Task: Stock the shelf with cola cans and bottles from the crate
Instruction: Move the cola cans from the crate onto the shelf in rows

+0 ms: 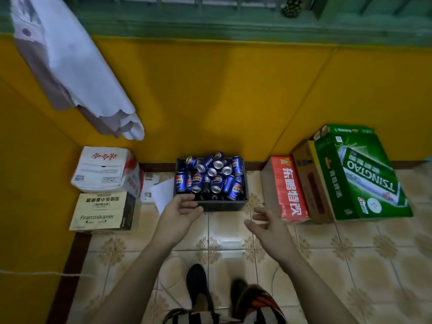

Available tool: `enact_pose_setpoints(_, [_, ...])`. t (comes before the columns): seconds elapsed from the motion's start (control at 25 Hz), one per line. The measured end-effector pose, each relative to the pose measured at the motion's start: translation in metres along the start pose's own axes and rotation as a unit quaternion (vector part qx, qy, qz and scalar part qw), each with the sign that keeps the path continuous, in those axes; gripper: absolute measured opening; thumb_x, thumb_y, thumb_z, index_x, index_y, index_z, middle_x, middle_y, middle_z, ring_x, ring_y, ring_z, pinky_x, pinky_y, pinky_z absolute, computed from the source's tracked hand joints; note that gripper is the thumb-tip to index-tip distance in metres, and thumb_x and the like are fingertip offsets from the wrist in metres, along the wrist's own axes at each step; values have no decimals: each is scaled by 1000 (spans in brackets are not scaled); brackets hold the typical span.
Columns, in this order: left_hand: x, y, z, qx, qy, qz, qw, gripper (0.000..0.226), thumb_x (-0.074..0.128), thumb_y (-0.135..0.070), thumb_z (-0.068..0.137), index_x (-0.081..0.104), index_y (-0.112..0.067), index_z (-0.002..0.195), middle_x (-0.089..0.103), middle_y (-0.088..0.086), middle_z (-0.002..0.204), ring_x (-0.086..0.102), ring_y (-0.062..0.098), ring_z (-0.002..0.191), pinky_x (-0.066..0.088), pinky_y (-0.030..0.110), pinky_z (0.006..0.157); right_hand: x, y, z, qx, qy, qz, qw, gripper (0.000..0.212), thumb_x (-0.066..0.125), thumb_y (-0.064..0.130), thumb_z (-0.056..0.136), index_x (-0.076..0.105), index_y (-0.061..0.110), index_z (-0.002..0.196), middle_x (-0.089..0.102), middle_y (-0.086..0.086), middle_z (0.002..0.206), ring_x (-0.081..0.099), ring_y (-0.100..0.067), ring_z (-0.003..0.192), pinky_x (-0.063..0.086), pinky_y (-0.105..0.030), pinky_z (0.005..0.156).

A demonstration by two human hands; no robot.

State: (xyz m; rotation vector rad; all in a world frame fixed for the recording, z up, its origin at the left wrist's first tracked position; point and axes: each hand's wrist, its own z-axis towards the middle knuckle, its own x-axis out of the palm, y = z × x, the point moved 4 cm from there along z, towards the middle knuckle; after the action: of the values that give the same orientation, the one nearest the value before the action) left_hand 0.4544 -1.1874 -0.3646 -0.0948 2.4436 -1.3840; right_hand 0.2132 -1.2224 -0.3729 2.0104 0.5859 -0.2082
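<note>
Crate (224,205) with the cola cans (219,176) and some dark bottles (206,186) stands on the floor (231,242) straight ahead of you, its far side against the yellow wall (210,101). Its long side runs from left to right, across your line of reach. Your left hand (182,208) is the nearer one: it is at the near left corner, fingers curved around the rim there, but I cannot tell if it really grips. Your right hand (265,224) is open, fingers loose, apart from the crate and a little short of the near right corner. I judge that this hand must go forward and inward before both hands can lift.
</note>
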Motion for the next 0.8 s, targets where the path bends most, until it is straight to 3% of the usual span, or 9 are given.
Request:
enact_pose_setpoints(0.12, [14, 1, 37, -36, 16, 26, 999, 33, 71, -21, 88, 59, -18, 118, 66, 0, 107, 64, 15, 96, 53, 32, 84, -2, -6, 43, 34, 5, 4, 999, 39, 69, 31, 89, 54, 23, 124, 58, 6, 115, 58, -4, 92, 50, -21, 75])
enact_pose_setpoints(0.32, [39, 9, 93, -124, -13, 57, 991, 29, 68, -22, 90, 58, -18, 116, 65, 1, 101, 62, 15, 91, 51, 36, 84, -5, -36, 130, 105, 62, 17, 992, 42, 69, 37, 87, 56, 22, 123, 63, 3, 111, 64, -21, 101, 53, -45, 92])
enact_pose_setpoints(0.44, [57, 22, 122, -201, -30, 51, 978, 30, 69, -22, 89, 58, -16, 116, 64, 4, 99, 62, 21, 90, 52, 38, 80, -14, -48, 184, 153, 104, 21, 982, 38, 69, 33, 88, 54, 19, 120, 64, -2, 107, 64, -24, 101, 54, -44, 91])
enact_pose_setpoints(0.6, [80, 38, 168, -309, -41, -19, 950, 29, 70, -21, 89, 60, -11, 114, 66, 13, 107, 64, 23, 89, 51, 32, 69, -28, -66, 255, 226, 75, 94, 967, 32, 71, 23, 88, 57, 11, 114, 66, -6, 98, 66, -23, 87, 53, -40, 83])
enact_pose_setpoints(0.8, [100, 90, 236, -360, -33, 59, 930, 36, 73, -25, 86, 61, -11, 117, 67, 14, 102, 64, 23, 88, 48, 28, 61, -12, -108, 326, 291, 66, 137, 944, 23, 72, 17, 87, 62, 9, 105, 66, -9, 95, 64, -23, 81, 52, -38, 76])
